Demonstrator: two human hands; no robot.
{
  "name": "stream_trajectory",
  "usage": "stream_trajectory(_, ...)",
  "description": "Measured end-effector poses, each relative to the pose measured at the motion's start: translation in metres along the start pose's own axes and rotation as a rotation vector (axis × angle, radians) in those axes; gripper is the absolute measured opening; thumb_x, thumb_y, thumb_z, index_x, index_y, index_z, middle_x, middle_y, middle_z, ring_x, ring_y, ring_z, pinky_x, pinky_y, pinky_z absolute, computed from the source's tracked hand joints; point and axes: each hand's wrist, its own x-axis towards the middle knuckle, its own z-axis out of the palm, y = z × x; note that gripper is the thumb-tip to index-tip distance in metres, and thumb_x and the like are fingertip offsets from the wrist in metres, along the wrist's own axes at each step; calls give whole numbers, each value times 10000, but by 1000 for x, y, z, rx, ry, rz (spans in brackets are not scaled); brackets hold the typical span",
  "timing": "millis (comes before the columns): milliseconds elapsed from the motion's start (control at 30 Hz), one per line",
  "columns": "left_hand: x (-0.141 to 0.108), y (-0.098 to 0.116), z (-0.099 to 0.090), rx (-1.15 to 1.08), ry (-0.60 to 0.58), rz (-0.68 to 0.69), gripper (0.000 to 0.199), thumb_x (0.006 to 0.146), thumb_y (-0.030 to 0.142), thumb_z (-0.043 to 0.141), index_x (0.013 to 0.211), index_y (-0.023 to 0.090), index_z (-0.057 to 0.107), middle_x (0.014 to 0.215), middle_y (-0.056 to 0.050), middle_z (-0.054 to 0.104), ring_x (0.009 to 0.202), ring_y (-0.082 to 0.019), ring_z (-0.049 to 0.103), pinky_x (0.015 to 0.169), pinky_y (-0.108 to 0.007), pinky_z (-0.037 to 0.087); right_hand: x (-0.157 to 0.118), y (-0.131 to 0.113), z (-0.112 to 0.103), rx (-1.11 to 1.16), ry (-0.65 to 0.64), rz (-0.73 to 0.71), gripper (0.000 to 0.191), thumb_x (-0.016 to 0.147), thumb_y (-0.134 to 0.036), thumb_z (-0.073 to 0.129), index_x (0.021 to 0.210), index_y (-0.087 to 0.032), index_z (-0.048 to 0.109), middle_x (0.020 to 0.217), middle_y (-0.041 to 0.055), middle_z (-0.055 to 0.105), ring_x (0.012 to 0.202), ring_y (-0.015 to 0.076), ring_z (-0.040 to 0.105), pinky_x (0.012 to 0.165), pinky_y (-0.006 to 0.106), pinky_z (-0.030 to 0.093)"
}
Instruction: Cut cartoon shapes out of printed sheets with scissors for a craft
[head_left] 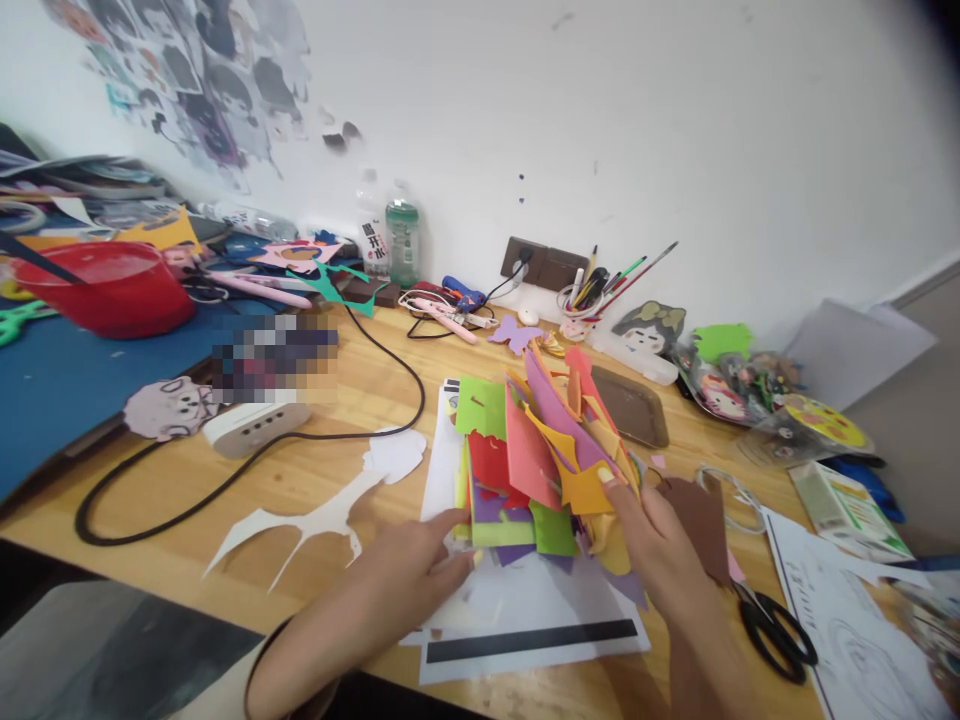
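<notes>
A thick bundle of coloured craft-sheet scraps (532, 440), in red, green, purple, orange and yellow, leans over white printed sheets (525, 640) on the wooden desk. My right hand (660, 530) is closed around the bundle's right side, thumb on the front over an orange piece. At the lower left edge of the scraps, my left hand (427, 565) has its fingers bent against the green and yellow pieces; its fingertips are partly hidden. A brown sheet (697, 520) lies just beyond my right wrist, and black-handled scissors (776, 630) lie at its right.
White paper cutouts (315, 520) and a power strip (255, 425) with a black cable (416, 380) lie to the left. Behind are a red bowl (105, 290), bottles (403, 240), a pen holder (581, 305) and a brown tray (628, 405). A drawing (855, 620) is at right.
</notes>
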Motion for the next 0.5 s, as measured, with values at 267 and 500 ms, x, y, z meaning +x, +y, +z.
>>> stream_trajectory(267, 9, 4, 0, -178, -21, -6, 310, 821, 309, 386, 1080, 178, 495, 495, 74, 353, 458, -104, 322, 438, -192, 225, 5, 2, -10, 142, 30, 167, 332, 700, -453, 590, 928, -221, 655, 796, 28, 683, 979, 290, 560, 871, 430, 398)
stream_trajectory(500, 13, 17, 5, -304, -167, -19, 591, 803, 249, 377, 1366, 173, 215, 695, -16, 631, 476, -96, 347, 461, -192, 283, 4, 4, -5, -147, -272, -110, 488, 812, -437, 410, 1238, -205, 450, 1221, 67, 524, 1102, 271, 483, 923, 459, 356)
